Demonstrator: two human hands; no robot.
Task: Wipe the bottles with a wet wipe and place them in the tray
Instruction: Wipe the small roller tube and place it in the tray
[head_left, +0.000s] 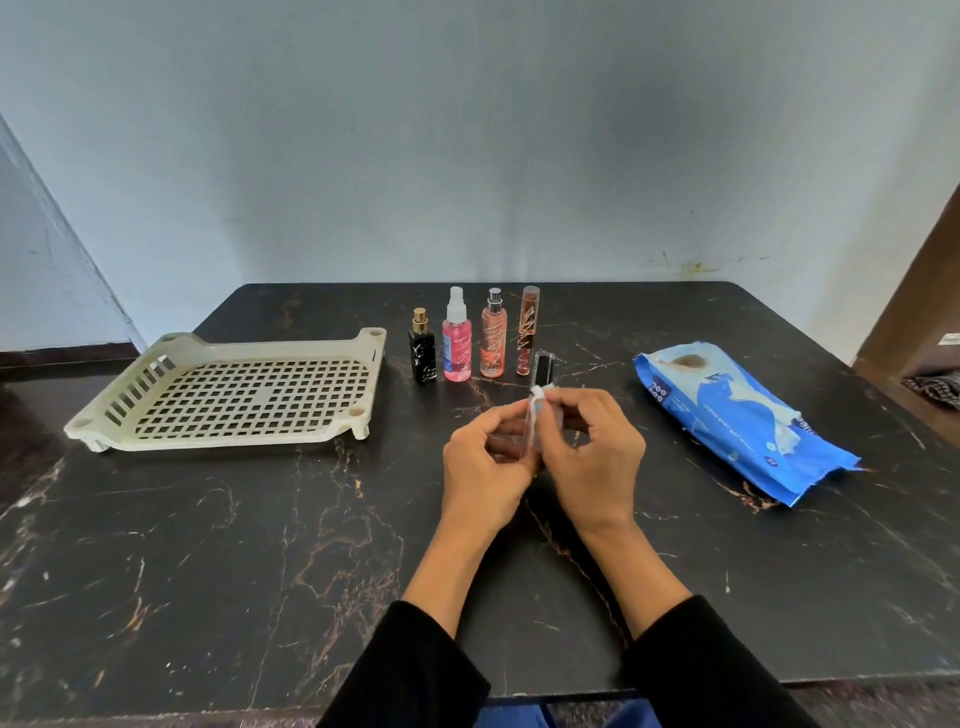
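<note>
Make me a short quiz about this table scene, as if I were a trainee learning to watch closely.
1. Multiple choice: how many bottles stand upright in the row behind the hands? A two, B four, C six.
2. True or false: the cream tray already holds a wiped bottle.
3. Fill the gap: the blue wet-wipe pack lies to the person's ____.

Key
1. B: the black bottle, the pink spray bottle, the orange bottle and the slim brown bottle.
2. False: nothing lies in the tray.
3. Right. Meanwhile the left hand and the right hand hold a clear slim bottle with a white wipe at its top.
</note>
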